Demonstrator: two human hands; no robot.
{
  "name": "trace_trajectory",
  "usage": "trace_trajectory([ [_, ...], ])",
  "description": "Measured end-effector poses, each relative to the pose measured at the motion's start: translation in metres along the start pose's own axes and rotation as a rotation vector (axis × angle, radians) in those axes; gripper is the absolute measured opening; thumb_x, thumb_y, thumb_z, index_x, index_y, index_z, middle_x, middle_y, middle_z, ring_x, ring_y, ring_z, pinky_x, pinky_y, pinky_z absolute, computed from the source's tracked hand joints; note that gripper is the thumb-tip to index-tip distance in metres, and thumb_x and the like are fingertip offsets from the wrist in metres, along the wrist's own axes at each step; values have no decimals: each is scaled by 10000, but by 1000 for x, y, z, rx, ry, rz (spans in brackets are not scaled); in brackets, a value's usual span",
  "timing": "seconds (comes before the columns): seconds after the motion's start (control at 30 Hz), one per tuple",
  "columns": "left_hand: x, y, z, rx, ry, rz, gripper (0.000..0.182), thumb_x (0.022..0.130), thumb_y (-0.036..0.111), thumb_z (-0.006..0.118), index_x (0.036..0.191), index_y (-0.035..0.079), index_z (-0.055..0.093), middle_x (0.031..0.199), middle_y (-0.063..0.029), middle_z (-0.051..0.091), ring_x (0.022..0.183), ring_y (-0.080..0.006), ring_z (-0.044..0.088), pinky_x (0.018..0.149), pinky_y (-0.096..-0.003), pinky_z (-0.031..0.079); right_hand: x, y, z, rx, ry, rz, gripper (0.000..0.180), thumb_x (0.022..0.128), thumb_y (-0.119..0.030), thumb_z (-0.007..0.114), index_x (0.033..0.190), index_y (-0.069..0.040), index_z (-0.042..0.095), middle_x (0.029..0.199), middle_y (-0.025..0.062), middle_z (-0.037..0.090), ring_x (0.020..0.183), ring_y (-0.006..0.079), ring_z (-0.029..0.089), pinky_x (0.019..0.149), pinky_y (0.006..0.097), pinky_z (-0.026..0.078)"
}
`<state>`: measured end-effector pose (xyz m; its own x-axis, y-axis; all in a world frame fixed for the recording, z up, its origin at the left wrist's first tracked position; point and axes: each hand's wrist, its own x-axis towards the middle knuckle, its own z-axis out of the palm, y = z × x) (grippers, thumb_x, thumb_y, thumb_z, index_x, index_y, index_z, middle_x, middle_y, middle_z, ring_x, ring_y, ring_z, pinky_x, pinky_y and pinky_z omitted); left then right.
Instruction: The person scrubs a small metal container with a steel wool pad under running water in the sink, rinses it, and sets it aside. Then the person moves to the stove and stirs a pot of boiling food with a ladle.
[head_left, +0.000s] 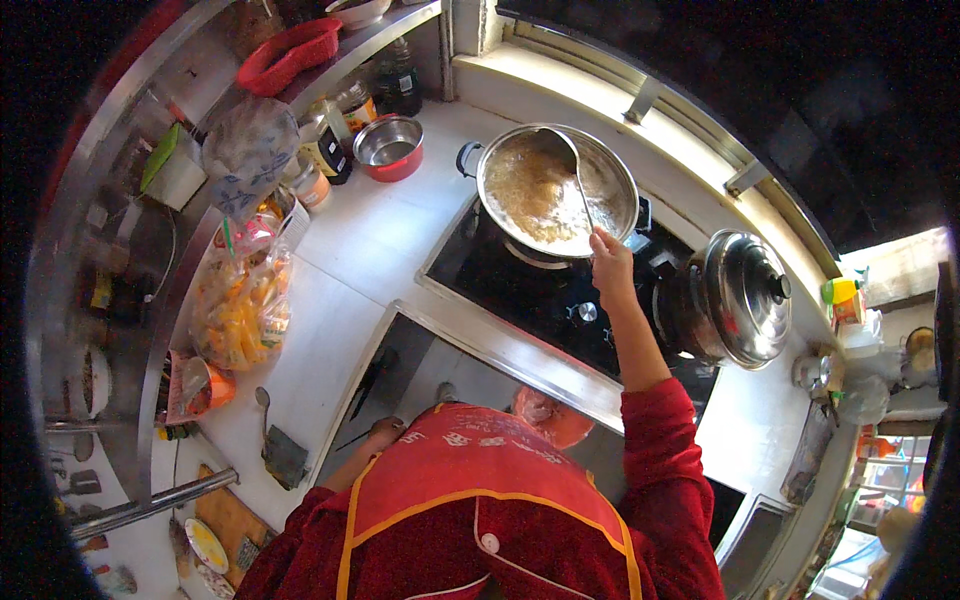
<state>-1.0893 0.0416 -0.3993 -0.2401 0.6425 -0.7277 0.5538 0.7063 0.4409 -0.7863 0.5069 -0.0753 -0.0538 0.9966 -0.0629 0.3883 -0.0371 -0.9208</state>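
My right hand (613, 271) is closed around the handle of a metal ladle (584, 196), whose bowl end dips into a wide steel pot (486, 196). Light brown, foamy liquid (525, 180) fills much of the pot, which stands over the rear left part of a black gas stove (480, 259). My left hand (386, 429) is low beside the red apron (480, 457); a thin dark stick-like thing (354, 441) shows at its fingers, and the grip is partly hidden.
A lidded steel pot (750, 300) stands on the stove's right side. On the left counter are a red-sided metal bowl (390, 154), bottles, a bag of yellow-orange food (244, 311), a spoon (263, 405) and a dark cloth (285, 456). A reddish basin (551, 416) lies below the counter edge.
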Motion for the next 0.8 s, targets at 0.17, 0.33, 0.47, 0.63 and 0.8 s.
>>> trace_trajectory([
  [0.17, 0, -8, 0, -2, 61, 108, 429, 880, 393, 613, 1130, 47, 662, 1146, -182, 655, 1022, -333, 644, 878, -412, 510, -5, 0, 33, 167, 120, 64, 375, 942, -174, 561, 1227, 67, 593, 1111, 230, 666, 1012, 252, 637, 862, 323, 470],
  [0.33, 11, -31, 3, 12, -11, 79, 448, 866, 412, 613, 1128, 51, 661, 1101, -198, 671, 1013, -329, 650, 878, -403, 510, -11, -10, 65, 347, 94, 112, 372, 977, -167, 514, 1291, 32, 531, 916, 97, 529, 767, 160, 486, 642, 275, 376],
  [0.47, 7, -41, 5, -45, 7, 60, 473, 854, 431, 619, 1138, 55, 652, 1084, -185, 682, 1008, -326, 653, 875, -397, 509, -41, -64, 74, 477, 4, 226, 285, 996, -185, 481, 1228, -27, 536, 630, -31, 426, 431, 66, 367, 359, 229, 303],
  [0.63, 15, -48, 3, 22, -3, 53, 474, 861, 429, 620, 1168, 68, 632, 1091, -166, 684, 1007, -313, 654, 863, -396, 511, -43, -62, 82, 445, -8, 219, 287, 1000, -194, 478, 1234, -39, 538, 634, -32, 430, 430, 73, 366, 357, 231, 298],
  [0.8, 16, -46, 2, -35, -77, 12, 485, 874, 405, 634, 1213, 60, 596, 1087, -158, 683, 1006, -304, 650, 856, -391, 510, -35, -35, 93, 208, 26, 148, 352, 993, -199, 493, 1308, -47, 525, 634, -35, 428, 426, 79, 363, 357, 232, 303],
])
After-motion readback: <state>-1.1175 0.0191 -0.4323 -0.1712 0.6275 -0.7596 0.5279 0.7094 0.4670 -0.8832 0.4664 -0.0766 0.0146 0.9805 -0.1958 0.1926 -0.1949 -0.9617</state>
